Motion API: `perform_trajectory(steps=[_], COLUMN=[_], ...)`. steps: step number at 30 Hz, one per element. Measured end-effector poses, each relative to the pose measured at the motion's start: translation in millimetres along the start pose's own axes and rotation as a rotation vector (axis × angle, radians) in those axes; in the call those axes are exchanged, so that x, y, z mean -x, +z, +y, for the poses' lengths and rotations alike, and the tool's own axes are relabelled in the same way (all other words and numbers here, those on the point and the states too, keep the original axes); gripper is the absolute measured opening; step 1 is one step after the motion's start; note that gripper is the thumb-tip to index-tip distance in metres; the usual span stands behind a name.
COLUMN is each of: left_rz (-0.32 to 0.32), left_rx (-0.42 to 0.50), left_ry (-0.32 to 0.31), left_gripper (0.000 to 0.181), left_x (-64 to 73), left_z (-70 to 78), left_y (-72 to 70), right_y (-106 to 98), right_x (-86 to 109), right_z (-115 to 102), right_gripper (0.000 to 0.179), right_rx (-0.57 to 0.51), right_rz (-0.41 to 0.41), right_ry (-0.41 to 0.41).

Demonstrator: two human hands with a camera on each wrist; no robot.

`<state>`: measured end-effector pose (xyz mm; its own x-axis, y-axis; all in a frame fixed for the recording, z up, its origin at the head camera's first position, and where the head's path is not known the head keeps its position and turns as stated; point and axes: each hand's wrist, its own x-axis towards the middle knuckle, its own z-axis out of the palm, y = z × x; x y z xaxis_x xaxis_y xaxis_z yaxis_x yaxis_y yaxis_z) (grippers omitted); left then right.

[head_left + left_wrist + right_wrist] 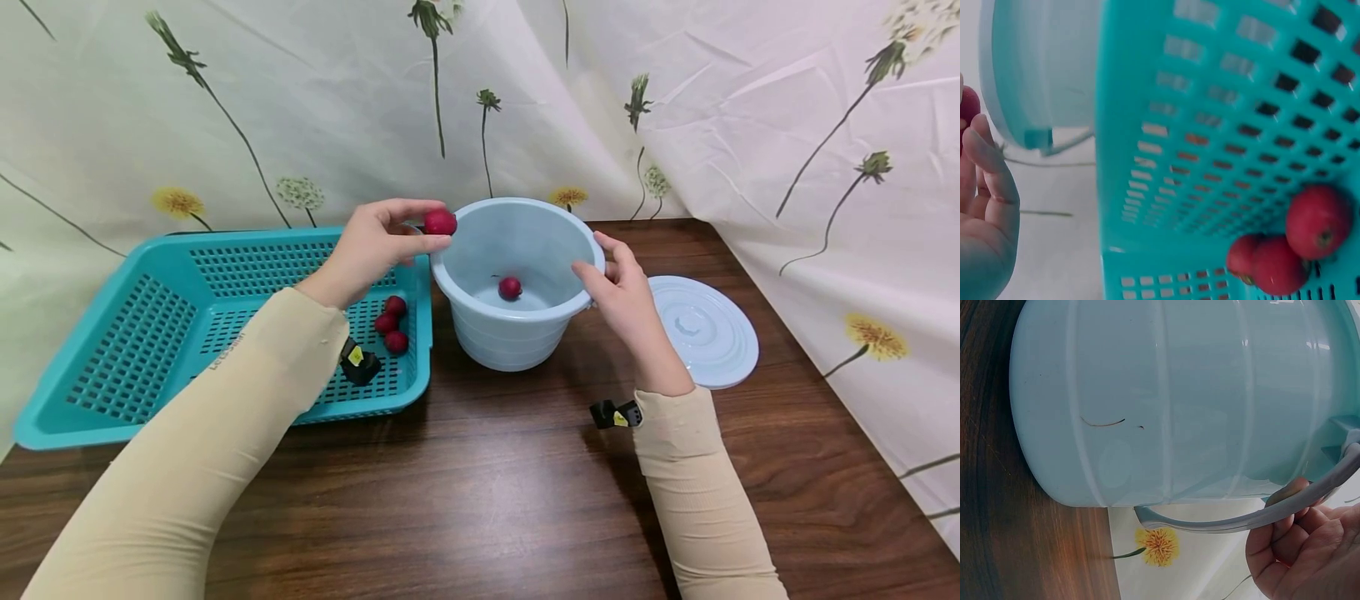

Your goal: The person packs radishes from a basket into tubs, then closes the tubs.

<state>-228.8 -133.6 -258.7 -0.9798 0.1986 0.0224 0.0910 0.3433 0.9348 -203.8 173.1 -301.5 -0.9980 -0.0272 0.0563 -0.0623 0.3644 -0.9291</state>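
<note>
My left hand [367,254] pinches a small round red radish [440,222] between thumb and fingers, at the left edge of the light blue bucket's rim. The bucket [504,343] stands upright on the table, with one radish [510,288] on its floor. On the bucket's right side, my right hand [626,293] holds the rim, its thumb over the inner side. The right wrist view shows its fingers beside the grey handle [1229,523], under the rim. Several radishes [1319,222] lie in the right end of the turquoise basket [422,367].
A round light blue lid [708,333] lies on the brown wooden table [480,492], right of the bucket. Behind the table hangs a white flower-printed cloth [525,100]. The basket's right wall stands close beside the bucket.
</note>
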Motion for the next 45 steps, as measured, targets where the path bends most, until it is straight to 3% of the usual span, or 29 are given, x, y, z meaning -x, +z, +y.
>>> perform_trajectory(steps=[26, 31, 39, 45], left_rz=[-0.054, -0.070, -0.065, -0.099], left_rx=[0.144, 0.151, 0.090, 0.068], left_ry=[0.076, 0.063, 0.017, -0.009], left_gripper=[0.047, 0.049, 0.050, 0.048], left_x=[-15.2, -16.3, -19.3, -21.9], left_z=[32.9, 34.6, 33.8, 30.9], left_y=[51.1, 57.8, 62.1, 64.3], right_y=[0.1, 0.8, 1.9, 1.0], right_x=[-2.2, -2.7, -3.0, -2.3], right_z=[-0.4, 0.1, -0.8, -1.0], right_gripper=[0.062, 0.062, 0.062, 0.063], right_rx=[0.002, 0.002, 0.002, 0.004], right_rz=[0.008, 0.005, 0.002, 0.003], right_ry=[0.001, 0.001, -0.003, 0.010])
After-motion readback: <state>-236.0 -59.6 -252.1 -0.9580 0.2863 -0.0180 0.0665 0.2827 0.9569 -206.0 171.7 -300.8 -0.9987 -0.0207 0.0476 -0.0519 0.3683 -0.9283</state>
